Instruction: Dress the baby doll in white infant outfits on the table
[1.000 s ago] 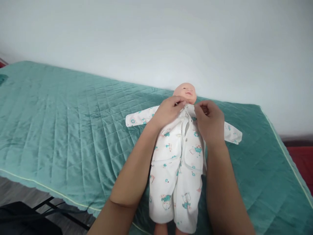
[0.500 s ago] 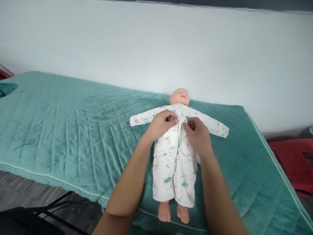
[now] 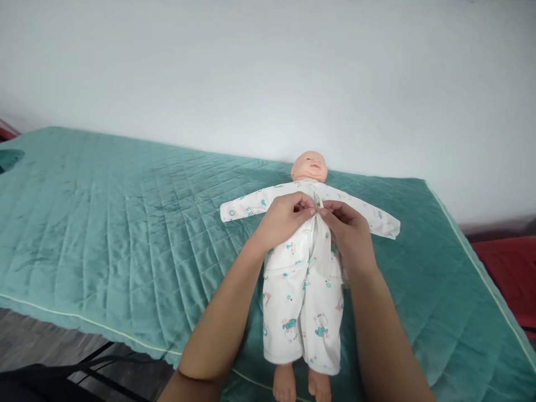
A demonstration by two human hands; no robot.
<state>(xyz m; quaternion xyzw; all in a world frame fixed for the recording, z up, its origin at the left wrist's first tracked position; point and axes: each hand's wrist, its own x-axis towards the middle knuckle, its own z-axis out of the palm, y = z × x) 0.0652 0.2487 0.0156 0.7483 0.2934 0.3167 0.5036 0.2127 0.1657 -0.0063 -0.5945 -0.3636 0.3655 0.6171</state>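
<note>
White printed jacket [image 3: 290,254] and trousers [image 3: 285,318] are already on the doll [image 3: 310,167], whose left hand-side and right hand-side jacket edges the left hand [image 3: 282,219] and right hand [image 3: 350,231] pinch, not yet closed below.

White clothes [image 3: 293,279] (teal, pink prints)

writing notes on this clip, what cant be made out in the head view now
Head view: whether the shirt is fastened between the fingers, which cover that spot.
Head view: hands of the doll, out of sight, covered by the sleeves.
Head view: the rest of the red thing, cut off by the right edge.
</note>
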